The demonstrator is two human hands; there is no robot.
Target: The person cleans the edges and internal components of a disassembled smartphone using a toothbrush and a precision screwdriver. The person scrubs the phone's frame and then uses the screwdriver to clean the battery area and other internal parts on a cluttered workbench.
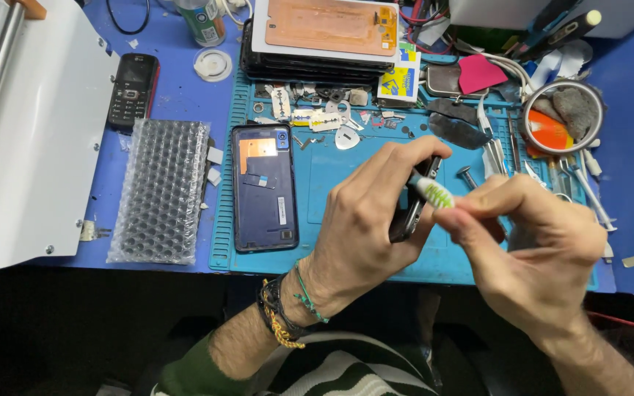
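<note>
My left hand [372,213] grips a dark smartphone [414,205] on edge above the teal repair mat [332,172]. My right hand [533,246] holds a toothbrush with white and green bristles [434,193], and the bristles touch the phone's upper edge. A dark blue phone back cover [264,187], inner side up with a copper patch, lies flat on the mat to the left of my hands.
A bubble-wrap sheet [161,191] and an old black keypad phone [133,89] lie to the left. Stacked screens [324,33] sit at the back, with razor blades, picks and screws [317,117] below them. Tweezers [493,143] and a round dish [560,117] stand at right.
</note>
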